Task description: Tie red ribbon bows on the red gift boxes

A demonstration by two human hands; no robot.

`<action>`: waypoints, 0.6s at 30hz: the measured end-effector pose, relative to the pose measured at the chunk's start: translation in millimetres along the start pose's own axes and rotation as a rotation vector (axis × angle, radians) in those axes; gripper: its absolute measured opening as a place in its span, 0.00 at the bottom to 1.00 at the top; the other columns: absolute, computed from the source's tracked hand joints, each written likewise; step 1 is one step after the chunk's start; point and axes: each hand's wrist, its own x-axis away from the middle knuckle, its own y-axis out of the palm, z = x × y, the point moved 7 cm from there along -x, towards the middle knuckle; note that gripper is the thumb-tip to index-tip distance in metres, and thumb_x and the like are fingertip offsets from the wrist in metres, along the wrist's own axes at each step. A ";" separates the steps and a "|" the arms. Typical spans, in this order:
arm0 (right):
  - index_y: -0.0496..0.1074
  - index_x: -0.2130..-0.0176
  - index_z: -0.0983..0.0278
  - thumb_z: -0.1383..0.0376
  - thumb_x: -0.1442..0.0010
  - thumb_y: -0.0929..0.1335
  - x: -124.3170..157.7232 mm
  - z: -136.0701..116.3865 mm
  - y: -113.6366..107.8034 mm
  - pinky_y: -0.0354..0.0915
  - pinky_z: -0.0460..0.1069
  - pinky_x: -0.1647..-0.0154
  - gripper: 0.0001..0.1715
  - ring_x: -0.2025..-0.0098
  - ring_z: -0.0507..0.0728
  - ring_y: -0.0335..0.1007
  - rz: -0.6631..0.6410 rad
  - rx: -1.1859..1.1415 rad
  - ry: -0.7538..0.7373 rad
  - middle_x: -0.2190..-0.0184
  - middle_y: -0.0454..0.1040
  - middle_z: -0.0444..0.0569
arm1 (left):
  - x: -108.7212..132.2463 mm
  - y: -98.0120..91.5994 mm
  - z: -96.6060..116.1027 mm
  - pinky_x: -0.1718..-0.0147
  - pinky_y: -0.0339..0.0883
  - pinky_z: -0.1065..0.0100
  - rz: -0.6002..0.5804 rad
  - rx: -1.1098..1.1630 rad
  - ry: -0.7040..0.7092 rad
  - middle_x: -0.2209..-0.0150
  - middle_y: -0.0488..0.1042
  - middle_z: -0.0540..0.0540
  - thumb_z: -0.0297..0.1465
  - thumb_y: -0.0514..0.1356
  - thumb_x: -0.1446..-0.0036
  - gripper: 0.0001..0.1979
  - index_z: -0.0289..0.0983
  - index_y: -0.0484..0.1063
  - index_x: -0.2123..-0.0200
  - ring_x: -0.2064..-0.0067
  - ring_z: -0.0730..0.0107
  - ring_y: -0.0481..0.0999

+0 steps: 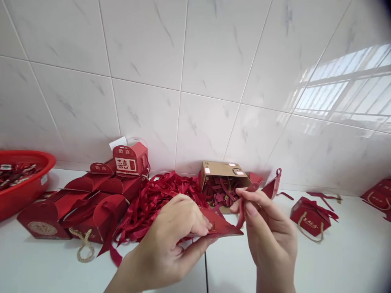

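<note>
1. Wall (pixel 146 118): white marbled tiles across the upper half of the frame; a window reflection shows at upper right.
2. Surface (pixel 342 264): white, spanning the lower part of the frame, with a dark seam at bottom centre.
3. Red boxes (pixel 102 215): grouped at lower left, side by side. A rope loop (pixel 85 252) hangs from the front one.
4. Ribbon heap (pixel 171 185): glossy red, at lower centre, directly right of the grouped boxes.
5. Left hand (pixel 174 234): lower centre. Fingers closed over the red piece, thumb beneath it.
6. Right hand (pixel 269 230): lower right of centre. Thumb and fingertips pinched together on the red strip.
7. Basin (pixel 42 160): red, at the left edge, filled with small packets.
8. Cardboard box (pixel 224 167): just right of the ribbon heap, open toward the viewer, containing dark red cut pieces (pixel 218 187).
9. Printed box (pixel 130 158): red with a pale label, set behind the grouped boxes at left of centre.
10. Small box (pixel 311 219): red, right side of the frame, fitted with a bow and a rope handle.
11. Red piece (pixel 221 223): lower centre, in front of the cardboard box; its left portion is hidden by the left hand.
12. Red strip (pixel 241 213): at the right corner of the red piece; attachment cannot be determined.
</note>
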 end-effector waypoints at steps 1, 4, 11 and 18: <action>0.76 0.56 0.55 0.68 0.37 0.66 -0.1 1.2 2.6 0.71 0.48 0.62 0.13 0.62 0.53 0.73 -0.076 0.003 0.018 0.57 0.75 0.49 | 0.3 1.6 0.5 0.68 0.67 0.64 -0.029 -0.001 0.009 0.75 0.73 0.51 0.20 0.62 0.49 0.11 0.40 0.64 0.69 0.73 0.71 0.73; 0.75 0.53 0.52 0.68 0.39 0.67 1.2 9.4 8.0 0.72 0.49 0.60 0.17 0.58 0.56 0.74 -0.226 -0.002 0.121 0.59 0.77 0.49 | 0.9 2.6 3.8 0.66 0.67 0.62 -0.061 -0.006 0.027 0.74 0.73 0.51 0.20 0.60 0.47 0.11 0.40 0.63 0.67 0.72 0.70 0.73; 0.80 0.61 0.51 0.67 0.42 0.71 0.5 12.0 15.3 0.72 0.48 0.57 0.11 0.52 0.56 0.71 -0.322 0.022 0.147 0.54 0.74 0.48 | 0.8 4.8 11.5 0.68 0.66 0.64 -0.072 -0.007 0.035 0.74 0.74 0.51 0.19 0.61 0.47 0.12 0.39 0.63 0.68 0.72 0.72 0.72; 0.78 0.58 0.49 0.64 0.39 0.69 9.0 12.8 21.4 0.74 0.47 0.62 0.12 0.61 0.55 0.77 -0.395 -0.042 0.276 0.62 0.80 0.47 | 2.4 2.8 6.1 0.69 0.66 0.65 -0.068 0.046 0.017 0.74 0.72 0.50 0.19 0.61 0.47 0.11 0.39 0.64 0.67 0.72 0.72 0.71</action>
